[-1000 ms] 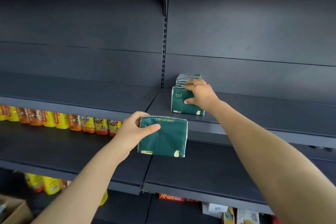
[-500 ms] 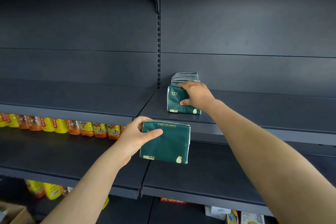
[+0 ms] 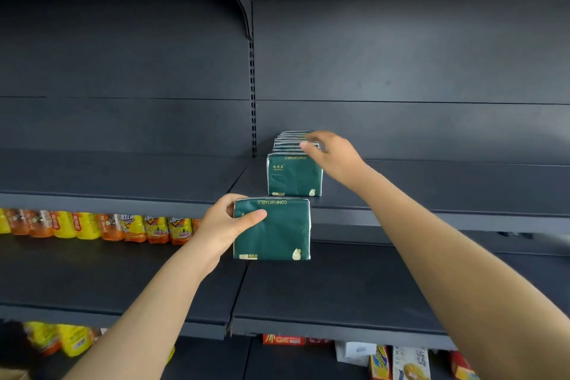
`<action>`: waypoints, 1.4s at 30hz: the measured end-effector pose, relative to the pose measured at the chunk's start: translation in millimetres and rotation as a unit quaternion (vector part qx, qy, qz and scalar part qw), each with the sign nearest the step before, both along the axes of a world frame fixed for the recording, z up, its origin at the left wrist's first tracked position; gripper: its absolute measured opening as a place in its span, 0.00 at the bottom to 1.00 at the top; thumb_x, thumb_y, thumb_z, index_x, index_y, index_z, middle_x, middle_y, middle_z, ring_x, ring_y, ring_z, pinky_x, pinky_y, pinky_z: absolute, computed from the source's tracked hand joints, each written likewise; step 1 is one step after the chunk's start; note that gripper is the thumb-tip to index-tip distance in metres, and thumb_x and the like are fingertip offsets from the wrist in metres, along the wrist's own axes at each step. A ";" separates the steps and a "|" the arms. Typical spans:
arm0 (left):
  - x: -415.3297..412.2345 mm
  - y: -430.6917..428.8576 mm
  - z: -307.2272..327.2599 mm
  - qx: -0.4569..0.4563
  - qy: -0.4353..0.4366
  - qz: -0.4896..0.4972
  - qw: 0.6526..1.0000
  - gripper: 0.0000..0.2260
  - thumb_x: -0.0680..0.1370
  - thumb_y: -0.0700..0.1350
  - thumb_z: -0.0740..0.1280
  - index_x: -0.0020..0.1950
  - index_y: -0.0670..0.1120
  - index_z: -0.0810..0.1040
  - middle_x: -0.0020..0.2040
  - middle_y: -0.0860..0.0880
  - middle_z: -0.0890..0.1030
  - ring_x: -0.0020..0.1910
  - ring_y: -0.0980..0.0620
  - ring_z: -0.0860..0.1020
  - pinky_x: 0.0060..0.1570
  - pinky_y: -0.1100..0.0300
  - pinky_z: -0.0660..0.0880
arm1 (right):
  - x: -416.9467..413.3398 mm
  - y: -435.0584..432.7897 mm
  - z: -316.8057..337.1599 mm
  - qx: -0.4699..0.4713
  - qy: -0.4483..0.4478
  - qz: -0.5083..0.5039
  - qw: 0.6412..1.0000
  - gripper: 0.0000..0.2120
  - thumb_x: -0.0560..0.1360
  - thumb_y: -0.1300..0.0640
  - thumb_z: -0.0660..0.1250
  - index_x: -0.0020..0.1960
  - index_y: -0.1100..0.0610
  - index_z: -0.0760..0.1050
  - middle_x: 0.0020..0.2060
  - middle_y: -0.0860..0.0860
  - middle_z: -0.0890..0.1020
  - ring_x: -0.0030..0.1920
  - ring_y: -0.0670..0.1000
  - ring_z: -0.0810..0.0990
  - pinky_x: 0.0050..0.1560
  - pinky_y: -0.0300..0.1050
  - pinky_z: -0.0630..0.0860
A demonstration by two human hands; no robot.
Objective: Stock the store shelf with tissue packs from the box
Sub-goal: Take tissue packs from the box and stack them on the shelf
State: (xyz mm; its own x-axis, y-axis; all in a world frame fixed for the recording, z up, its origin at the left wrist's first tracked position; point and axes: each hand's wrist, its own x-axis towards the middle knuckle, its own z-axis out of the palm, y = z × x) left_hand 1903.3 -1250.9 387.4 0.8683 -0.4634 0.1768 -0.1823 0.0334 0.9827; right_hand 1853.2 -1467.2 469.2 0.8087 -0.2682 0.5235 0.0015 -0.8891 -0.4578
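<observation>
Gripping a green tissue pack [image 3: 274, 231] by its left edge, your left hand [image 3: 225, 225] had the thumb laid across the front face and the fingers wrapped behind. The pack stood upright and faced you, turned the same way as the ones already shelved. That hold left its base and right side free, which I judge suited setting it down flat. You held it just in front of the lip of the shelf [image 3: 431, 194], a little below and left of the front of the row.

Your right hand [image 3: 334, 154] reached over the tops of the row of packs [image 3: 293, 176], fingers loosely extended and closed around nothing. Blur hid whether they pressed down. I take it that hand was steadying the row, or easing it back to make room in front.

The row ran from near the shelf's front toward the back panel, just beside the slotted upright [image 3: 253, 102], with the packs standing face to face. Drink bottles [image 3: 92, 225] lined the shelf below, to the left.
</observation>
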 end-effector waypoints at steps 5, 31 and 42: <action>-15.9 -12.3 9.9 -0.051 -0.013 -0.006 0.999 0.11 0.71 0.40 0.73 0.48 0.49 0.74 0.46 0.51 0.81 0.43 0.55 0.81 0.39 0.62 0.76 | -55.8 29.6 -32.5 0.208 -0.049 0.033 0.976 0.25 0.77 0.43 0.61 0.69 0.54 0.68 0.64 0.46 0.76 0.65 0.45 0.73 0.68 0.46 0.67; 29.4 -145.1 29.7 0.338 -0.547 0.195 0.740 0.29 0.79 0.61 0.52 0.62 0.38 0.76 0.60 0.42 0.77 0.61 0.42 0.75 0.63 0.46 0.69 | -60.1 -135.4 -18.6 0.338 -0.080 0.001 0.938 0.15 0.69 0.60 0.75 0.52 0.54 0.73 0.48 0.49 0.82 0.49 0.49 0.82 0.52 0.48 0.79; 83.6 -175.8 11.6 0.370 -0.657 0.236 0.613 0.31 0.76 0.64 0.51 0.55 0.40 0.78 0.52 0.44 0.81 0.51 0.44 0.79 0.55 0.49 0.67 | 56.5 -216.0 -20.1 0.298 -0.071 -0.037 0.951 0.20 0.70 0.60 0.74 0.58 0.59 0.71 0.47 0.48 0.79 0.45 0.46 0.79 0.39 0.34 0.74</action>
State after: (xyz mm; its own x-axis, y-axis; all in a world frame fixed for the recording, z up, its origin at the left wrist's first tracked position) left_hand 1987.0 -1426.7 399.0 0.2697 -0.5917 0.7597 -0.6508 -0.6935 -0.3091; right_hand 1909.7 -1683.2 449.1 0.7086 -0.6044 0.3642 0.0491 -0.4727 -0.8799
